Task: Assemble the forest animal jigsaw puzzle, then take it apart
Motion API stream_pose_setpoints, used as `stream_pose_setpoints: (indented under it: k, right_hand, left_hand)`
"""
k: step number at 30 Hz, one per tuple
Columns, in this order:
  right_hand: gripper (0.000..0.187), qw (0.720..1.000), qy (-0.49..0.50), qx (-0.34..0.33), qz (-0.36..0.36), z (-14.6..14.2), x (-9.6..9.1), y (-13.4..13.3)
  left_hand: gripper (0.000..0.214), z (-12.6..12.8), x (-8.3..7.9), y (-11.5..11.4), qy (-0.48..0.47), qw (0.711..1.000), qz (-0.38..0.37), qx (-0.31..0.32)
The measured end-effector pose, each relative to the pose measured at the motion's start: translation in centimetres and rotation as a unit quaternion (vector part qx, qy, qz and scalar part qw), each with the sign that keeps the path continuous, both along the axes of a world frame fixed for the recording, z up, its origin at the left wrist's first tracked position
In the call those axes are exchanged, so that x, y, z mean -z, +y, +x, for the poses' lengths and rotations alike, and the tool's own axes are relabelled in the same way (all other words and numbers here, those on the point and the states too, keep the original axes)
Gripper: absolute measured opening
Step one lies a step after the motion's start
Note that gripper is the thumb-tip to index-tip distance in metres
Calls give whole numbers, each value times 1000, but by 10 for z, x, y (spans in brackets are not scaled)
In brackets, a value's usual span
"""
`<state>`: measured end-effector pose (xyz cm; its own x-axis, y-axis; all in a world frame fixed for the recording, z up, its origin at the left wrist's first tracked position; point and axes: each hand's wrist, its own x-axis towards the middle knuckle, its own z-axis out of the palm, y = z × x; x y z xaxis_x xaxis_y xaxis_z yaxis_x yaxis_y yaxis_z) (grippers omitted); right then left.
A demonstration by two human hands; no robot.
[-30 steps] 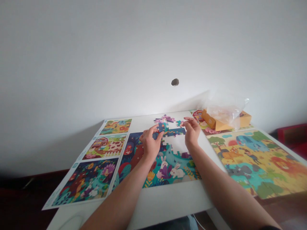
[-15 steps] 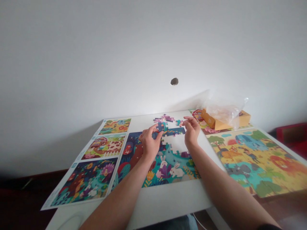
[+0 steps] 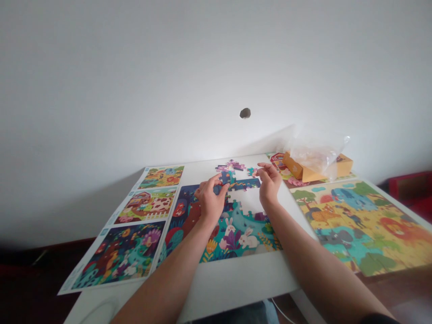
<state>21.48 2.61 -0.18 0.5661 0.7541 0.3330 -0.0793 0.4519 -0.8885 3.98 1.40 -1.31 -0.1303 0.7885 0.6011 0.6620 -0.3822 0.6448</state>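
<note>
A dark blue jigsaw piece is pinched by the fingers of the left hand, just left of a level strip of joined pieces. The right hand is half-curled beside a small teal piece; whether it is held cannot be told. Hand positions are nearly unchanged from the earlier frame.

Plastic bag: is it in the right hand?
No, the clear plastic bag rests on the yellow cardboard box, while the right hand is beside a loose puzzle piece.
</note>
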Motion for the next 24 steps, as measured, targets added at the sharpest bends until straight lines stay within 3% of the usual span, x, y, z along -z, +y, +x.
stream_pose_setpoints:
  k: [7, 15, 24]
  right_hand:
    - [23, 999, -12, -14, -48, -2, 0, 2]
    - [33, 972, -113, -168, -116, -11, 2, 1]
    - [26, 972, -85, -188, -115, -12, 6, 4]
  left_hand:
    - [35, 0, -2, -2, 9, 1000, -20, 6]
    - [35, 1, -2, -1, 19, 999, -14, 39]
    - [35, 0, -3, -2, 26, 997, -22, 73]
